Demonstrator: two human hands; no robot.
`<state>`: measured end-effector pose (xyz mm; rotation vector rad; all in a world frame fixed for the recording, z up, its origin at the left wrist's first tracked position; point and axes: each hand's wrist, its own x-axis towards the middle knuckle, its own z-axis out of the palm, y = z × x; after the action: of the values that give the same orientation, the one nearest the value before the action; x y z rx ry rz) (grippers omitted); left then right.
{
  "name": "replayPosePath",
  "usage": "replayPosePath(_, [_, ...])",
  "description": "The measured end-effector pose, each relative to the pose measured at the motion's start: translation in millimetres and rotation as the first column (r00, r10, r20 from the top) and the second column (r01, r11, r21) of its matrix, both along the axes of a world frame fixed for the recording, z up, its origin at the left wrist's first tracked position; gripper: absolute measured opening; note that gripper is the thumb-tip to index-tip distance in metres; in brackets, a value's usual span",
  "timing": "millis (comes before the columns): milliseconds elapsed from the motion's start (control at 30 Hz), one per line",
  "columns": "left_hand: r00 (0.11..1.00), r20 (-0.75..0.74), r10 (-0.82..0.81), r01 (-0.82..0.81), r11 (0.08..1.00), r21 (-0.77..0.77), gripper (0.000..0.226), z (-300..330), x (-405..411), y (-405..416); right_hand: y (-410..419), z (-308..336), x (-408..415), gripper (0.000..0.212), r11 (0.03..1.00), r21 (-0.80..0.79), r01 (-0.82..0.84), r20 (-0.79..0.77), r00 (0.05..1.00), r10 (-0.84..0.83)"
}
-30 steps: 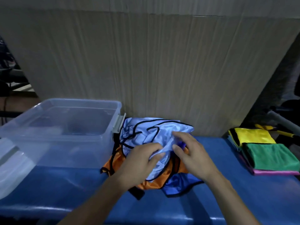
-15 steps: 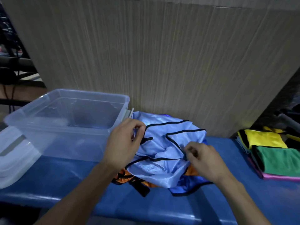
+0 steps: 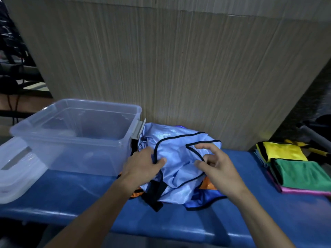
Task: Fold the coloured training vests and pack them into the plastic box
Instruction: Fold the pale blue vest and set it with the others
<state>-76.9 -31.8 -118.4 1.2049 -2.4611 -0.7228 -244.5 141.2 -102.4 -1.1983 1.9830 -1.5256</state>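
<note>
A light blue vest (image 3: 179, 158) of thin, shiny mesh-like fabric, edged in narrow black binding, lies crumpled on top of a small heap on the blue table (image 3: 71, 190). Under it an orange vest (image 3: 208, 184) shows as a glossy sliver at the right and lower left, and a darker royal blue vest (image 3: 200, 199) with the same black trim pokes out at the near edge. A broad black strap (image 3: 154, 196) hangs from the heap toward the table's front.

The left hand (image 3: 141, 167) grips the light blue fabric at its left side, thumb pressed over a curve of black binding, fingers curled into the cloth. The right hand (image 3: 216, 167) hovers over the right part of the vest with fingers spread and loosely bent; the fingertips seem to brush the fabric, though the blur makes contact hard to judge, and it holds nothing firmly.

Just left of the heap, touching it, stands the plastic box (image 3: 53, 140), translucent, rectangular with rounded corners and a grey clip latch (image 3: 138, 129) on its right wall. Its clear lid (image 3: 16, 169) lies flat at the far left. At the right end of the table a folded stack (image 3: 295, 169) rests: yellow on top at the back, green terry-like cloth in front, a pink edge beneath. A ribbed beige panel (image 3: 179, 68) rises behind.
</note>
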Motion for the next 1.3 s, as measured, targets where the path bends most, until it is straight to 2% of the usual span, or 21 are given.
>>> replayPosePath(67, [0.998, -0.065, 0.024, -0.020, 0.998, 0.059, 0.037, 1, -2, 2, 8, 4, 0, 0.043, 0.998, -0.015, -0.053, 0.093, 0.994, 0.054])
replayPosePath(167, [0.993, -0.108, 0.055, -0.050, 0.998, 0.050, 0.037, 0, -6, 5, 18, 10, 4, 0.044, 0.995, -0.053, -0.083, 0.157, 0.984, 0.090])
replayPosePath(267, [0.960, -0.278, 0.042, -0.057, 0.997, -0.044, 0.036, 8, -6, 13, 30, 17, 5, 0.037, 0.988, -0.140, -0.057, 0.122, 0.990, 0.074])
replayPosePath(367, [0.875, -0.484, -0.021, -0.061, 0.986, -0.153, 0.032, 28, -1, 25, 44, 27, 4, 0.021, 0.974, -0.216, -0.066, 0.070, 0.994, 0.083])
replayPosePath(433, [0.792, -0.602, -0.097, 0.039, 0.993, -0.108, 0.034, 41, 0, 33, 54, 34, 5, 0.030, 0.975, -0.181, -0.126, -0.008, 0.992, 0.127])
replayPosePath(500, [0.694, -0.709, -0.125, 0.220, 0.974, 0.044, 0.036, 48, -2, 40, 62, 38, 6, 0.046, 0.981, -0.088, -0.175, -0.130, 0.978, 0.163])
replayPosePath(533, [0.641, -0.758, -0.116, 0.314, 0.942, 0.121, 0.037, 52, -2, 43, 64, 38, 6, 0.049, 0.988, -0.029, -0.149, -0.237, 0.962, 0.139])
replayPosePath(600, [0.571, -0.817, -0.083, 0.456, 0.860, 0.231, 0.036, 55, -3, 48, 65, 33, 5, 0.037, 0.998, 0.060, -0.026, -0.482, 0.875, 0.051])
replayPosePath(700, [0.584, -0.794, -0.171, 0.523, 0.827, 0.207, 0.033, 56, -3, 51, 68, 32, 3, 0.010, 0.996, 0.064, 0.055, -0.605, 0.796, -0.005])
replayPosePath(800, [0.624, -0.738, -0.258, 0.525, 0.837, 0.152, 0.027, 55, -5, 54, 71, 37, 4, 0.008, 0.992, 0.002, 0.125, -0.762, 0.643, -0.079])
replayPosePath(867, [0.633, -0.709, -0.311, 0.554, 0.822, 0.134, 0.028, 56, -7, 59, 72, 42, 6, 0.012, 0.993, -0.068, 0.096, -0.801, 0.589, -0.112])
replayPosePath(967, [0.609, -0.676, -0.416, 0.655, 0.744, 0.133, 0.018, 60, -9, 70, 71, 46, 14, 0.014, 0.994, -0.077, -0.079, -0.732, 0.681, -0.002])
replayPosePath(1100, [0.557, -0.656, -0.510, 0.758, 0.635, 0.151, 0.015, 62, -7, 80, 70, 53, 19, 0.008, 0.962, -0.049, -0.270, -0.467, 0.857, 0.217])
replayPosePath(1200, [0.540, -0.668, -0.512, 0.787, 0.588, 0.185, 0.018, 61, -6, 81, 67, 51, 15, 0.013, 0.945, -0.060, -0.322, -0.336, 0.898, 0.285])
replayPosePath(1300, [0.548, -0.664, -0.509, 0.773, 0.612, 0.169, 0.015, 59, -7, 84, 63, 47, 12, 0.022, 0.946, -0.127, -0.297, -0.305, 0.919, 0.248])
